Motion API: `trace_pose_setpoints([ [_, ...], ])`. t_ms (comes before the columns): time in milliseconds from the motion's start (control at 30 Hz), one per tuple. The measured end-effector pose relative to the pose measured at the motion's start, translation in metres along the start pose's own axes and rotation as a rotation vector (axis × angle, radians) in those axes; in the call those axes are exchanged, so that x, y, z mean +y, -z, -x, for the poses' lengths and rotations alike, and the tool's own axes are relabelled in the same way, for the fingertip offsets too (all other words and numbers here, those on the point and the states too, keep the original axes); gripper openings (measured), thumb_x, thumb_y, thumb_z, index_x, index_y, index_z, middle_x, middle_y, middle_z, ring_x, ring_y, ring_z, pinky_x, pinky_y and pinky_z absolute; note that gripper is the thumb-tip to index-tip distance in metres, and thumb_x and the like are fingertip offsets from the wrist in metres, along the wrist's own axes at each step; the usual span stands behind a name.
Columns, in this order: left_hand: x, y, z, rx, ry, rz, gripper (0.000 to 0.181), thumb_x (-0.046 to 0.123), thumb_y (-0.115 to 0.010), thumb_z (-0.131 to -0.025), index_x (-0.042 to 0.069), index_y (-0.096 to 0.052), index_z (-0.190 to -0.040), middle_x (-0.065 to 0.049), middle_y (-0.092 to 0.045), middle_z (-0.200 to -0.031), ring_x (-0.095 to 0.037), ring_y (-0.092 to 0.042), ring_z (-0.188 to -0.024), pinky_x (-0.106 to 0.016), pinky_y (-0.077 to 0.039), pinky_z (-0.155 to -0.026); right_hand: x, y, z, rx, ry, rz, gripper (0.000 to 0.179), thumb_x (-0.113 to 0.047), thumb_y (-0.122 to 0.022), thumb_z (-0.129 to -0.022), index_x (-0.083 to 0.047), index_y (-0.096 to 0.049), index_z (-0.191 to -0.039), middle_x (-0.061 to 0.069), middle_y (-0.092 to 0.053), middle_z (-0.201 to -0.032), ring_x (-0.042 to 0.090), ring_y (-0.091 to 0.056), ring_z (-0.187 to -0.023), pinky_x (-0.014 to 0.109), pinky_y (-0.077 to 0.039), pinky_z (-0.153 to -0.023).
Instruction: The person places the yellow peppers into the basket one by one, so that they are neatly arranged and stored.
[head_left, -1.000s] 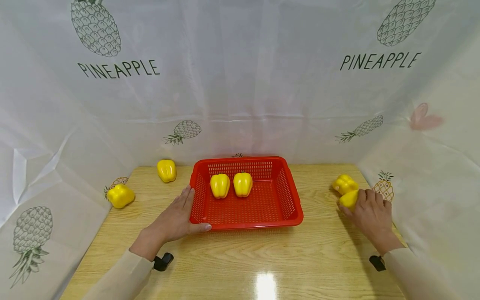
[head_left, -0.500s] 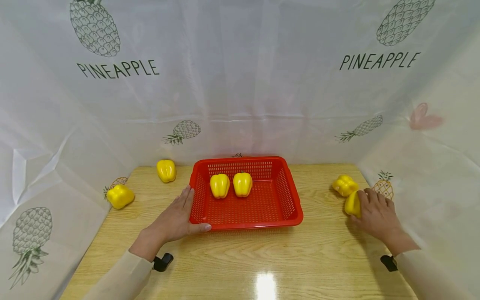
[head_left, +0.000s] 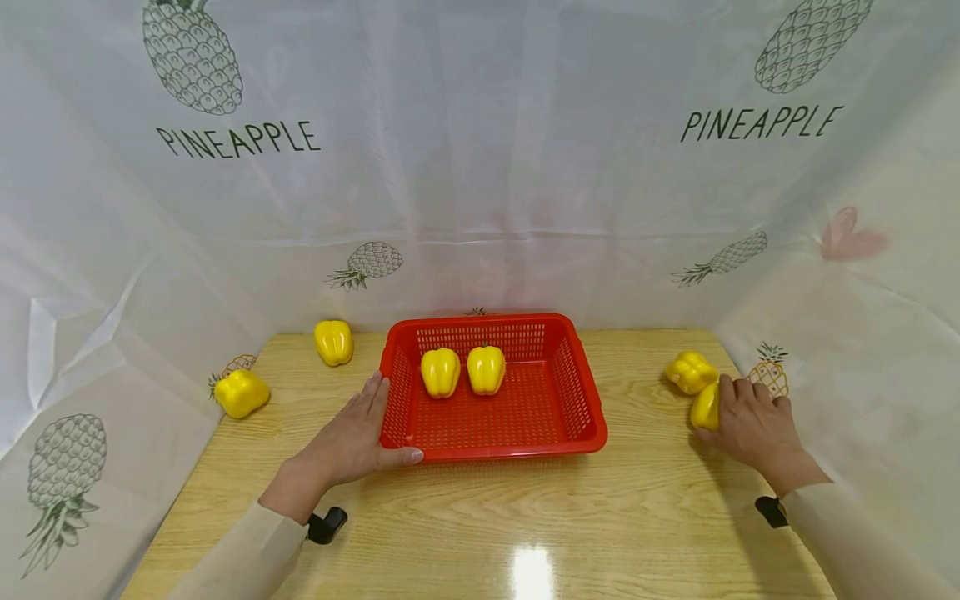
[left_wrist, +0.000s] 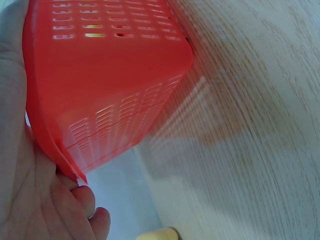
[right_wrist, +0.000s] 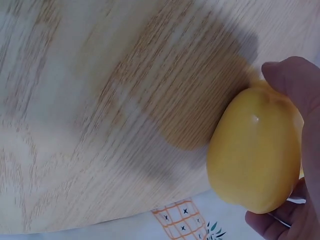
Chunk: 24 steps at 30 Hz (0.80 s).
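Note:
My left hand [head_left: 351, 433] rests on the near left corner of a red plastic basket [head_left: 495, 452], fingers straight along the left rim and thumb along the front rim. In the left wrist view, the palm lies against the basket's outer rim [left_wrist: 42, 115]. Two yellow bell peppers, one left [head_left: 440, 372] and one right [head_left: 486, 370], sit inside toward the back. On the table's right side, my right hand [head_left: 756, 423] grips another yellow bell pepper [right_wrist: 255, 150], thumb at its stem end and fingers around the far side. A further yellow bell pepper [head_left: 691, 372] lies right behind it.
Two more yellow bell peppers are on the left of the wooden table [head_left: 450, 533], one near the back edge [head_left: 333, 342] and one by the left edge [head_left: 242, 393]. White pineapple-print sheeting [head_left: 480, 167] walls in the back and both sides.
My right hand has shifted slightly right with the bell pepper, which has turned and now stands more upright. My left hand and the basket stay where they were.

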<state>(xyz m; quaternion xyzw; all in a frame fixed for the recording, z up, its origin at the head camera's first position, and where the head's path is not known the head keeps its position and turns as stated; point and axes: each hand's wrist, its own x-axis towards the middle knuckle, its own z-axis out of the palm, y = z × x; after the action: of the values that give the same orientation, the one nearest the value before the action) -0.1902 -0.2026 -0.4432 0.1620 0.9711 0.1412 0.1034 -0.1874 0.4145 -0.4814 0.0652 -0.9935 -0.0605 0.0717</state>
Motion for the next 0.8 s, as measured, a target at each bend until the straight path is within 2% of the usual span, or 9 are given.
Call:
trace_pose_setpoints([
  [300, -0.001, 0.0, 0.0, 0.001, -0.008, 0.005, 0.137, 0.088, -0.062, -0.081, -0.005, -0.008, -0.167, -0.024, -0.001, -0.176, -0.048, -0.018, -0.16, -0.063, -0.026, -0.128, 0.0, -0.001, 0.002, -0.005, 0.009, -0.016, 0.086, -0.047, -0.089, -0.079, 0.012, -0.04, -0.119, 0.032, -0.052, -0.101, 0.051, -0.051, -0.091, 0.065, -0.045, -0.068],
  [400, -0.001, 0.0, 0.0, 0.002, -0.017, 0.004, 0.137, 0.088, -0.061, -0.081, -0.005, -0.008, -0.167, -0.024, 0.0, -0.176, -0.047, -0.016, -0.161, -0.062, -0.025, -0.128, 0.0, -0.001, 0.005, -0.012, 0.023, -0.022, 0.088, -0.043, -0.091, -0.078, 0.013, -0.037, -0.119, 0.033, -0.051, -0.102, 0.052, -0.051, -0.09, 0.066, -0.048, -0.067],
  [533, -0.002, -0.001, 0.0, 0.004, -0.022, 0.009, 0.138, 0.088, -0.061, -0.081, -0.005, -0.007, -0.167, -0.024, 0.001, -0.176, -0.046, -0.016, -0.161, -0.062, -0.024, -0.128, -0.001, 0.0, 0.009, -0.023, 0.034, -0.011, 0.099, -0.043, -0.092, -0.077, 0.013, -0.033, -0.132, 0.038, -0.051, -0.114, 0.055, -0.052, -0.099, 0.068, -0.05, -0.068],
  [633, -0.002, -0.001, -0.001, 0.004, -0.021, 0.01, 0.138, 0.089, -0.061, -0.081, -0.005, -0.007, -0.167, -0.024, 0.001, -0.176, -0.047, -0.016, -0.161, -0.062, -0.025, -0.128, 0.0, 0.002, 0.011, -0.018, 0.04, 0.008, 0.1, -0.045, -0.093, -0.077, 0.011, -0.033, -0.135, 0.035, -0.053, -0.116, 0.054, -0.052, -0.101, 0.066, -0.048, -0.068],
  [800, -0.001, -0.001, 0.001, 0.003, -0.022, 0.014, 0.138, 0.089, -0.061, -0.081, -0.005, -0.008, -0.167, -0.024, 0.001, -0.176, -0.046, -0.016, -0.161, -0.062, -0.024, -0.128, -0.001, 0.004, 0.013, 0.062, 0.067, 0.031, 0.094, -0.047, -0.093, -0.075, 0.008, -0.039, -0.129, 0.028, -0.056, -0.108, 0.047, -0.054, -0.094, 0.059, -0.046, -0.066],
])
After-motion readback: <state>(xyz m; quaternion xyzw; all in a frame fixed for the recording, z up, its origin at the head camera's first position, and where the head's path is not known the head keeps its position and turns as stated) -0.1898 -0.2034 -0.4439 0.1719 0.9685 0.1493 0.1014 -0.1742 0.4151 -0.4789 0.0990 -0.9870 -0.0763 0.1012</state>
